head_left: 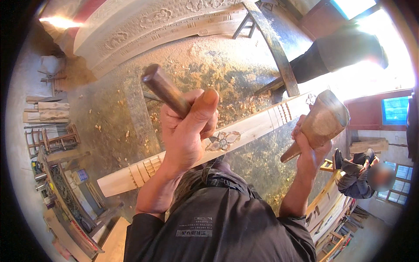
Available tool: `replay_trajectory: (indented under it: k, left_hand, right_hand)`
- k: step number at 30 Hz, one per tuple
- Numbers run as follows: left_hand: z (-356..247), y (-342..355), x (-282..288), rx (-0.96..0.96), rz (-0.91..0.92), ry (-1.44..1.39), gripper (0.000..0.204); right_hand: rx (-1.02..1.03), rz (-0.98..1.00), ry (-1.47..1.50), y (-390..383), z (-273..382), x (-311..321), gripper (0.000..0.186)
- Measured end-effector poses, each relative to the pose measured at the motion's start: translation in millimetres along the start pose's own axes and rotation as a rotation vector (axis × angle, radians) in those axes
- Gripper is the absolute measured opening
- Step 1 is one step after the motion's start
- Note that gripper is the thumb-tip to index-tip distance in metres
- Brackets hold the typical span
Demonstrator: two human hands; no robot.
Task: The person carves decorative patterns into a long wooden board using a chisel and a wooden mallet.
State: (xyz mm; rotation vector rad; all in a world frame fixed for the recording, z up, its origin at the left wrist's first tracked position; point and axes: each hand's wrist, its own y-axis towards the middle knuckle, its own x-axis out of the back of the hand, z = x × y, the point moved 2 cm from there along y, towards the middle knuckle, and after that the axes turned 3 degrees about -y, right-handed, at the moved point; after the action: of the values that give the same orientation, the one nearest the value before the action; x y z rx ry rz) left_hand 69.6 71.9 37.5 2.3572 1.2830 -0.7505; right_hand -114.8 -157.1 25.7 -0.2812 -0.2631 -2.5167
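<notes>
My left hand is wrapped round the dark, round wooden handle of a carving chisel, its thumb pointing up. The handle's butt end sticks out to the upper left, and the blade is hidden behind the hand. In my right hand is a wooden mallet, gripped by its short handle with the broad, worn head raised. Below both hands a long pale wooden beam runs slantwise. It bears a carved flower just right of my left hand, and rows of notches towards either end. Mallet and chisel are apart.
A large carved panel lies beyond a floor strewn with wood shavings. A dark timber on trestles stands ahead to the right. One person sits at the right; another is near the bright opening. Tools crowd a rack at left.
</notes>
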Motion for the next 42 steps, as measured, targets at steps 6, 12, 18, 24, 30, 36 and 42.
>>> replay_trajectory:
  k: [6,12,18,24,30,36,42]
  left_hand:
    - [7,1,1,0.049,0.017,0.034,0.045]
    - [7,2,0,0.071,0.022,0.046,0.042]
    - [10,1,1,0.068,0.057,0.043,0.040]
    - [11,-8,-17,0.130,0.119,0.232,0.043]
    - [11,-7,-26,0.165,0.191,0.350,0.043]
    - [20,-5,-30,0.142,0.245,0.323,0.051]
    - [19,-8,-23,0.127,0.254,0.360,0.048]
  right_hand:
    - [0.036,0.029,0.027,-1,-4,3,0.040]
    - [-0.003,0.056,0.054,-3,-8,0,0.040]
    - [0.047,0.056,-0.008,-5,0,-3,0.044]
    - [0.184,0.186,-0.189,4,27,-7,0.057]
    - [0.562,0.024,-0.289,53,103,-3,0.062]
    - [0.737,0.157,0.191,77,152,-1,0.048]
    - [0.792,0.138,-0.417,84,149,-4,0.050]
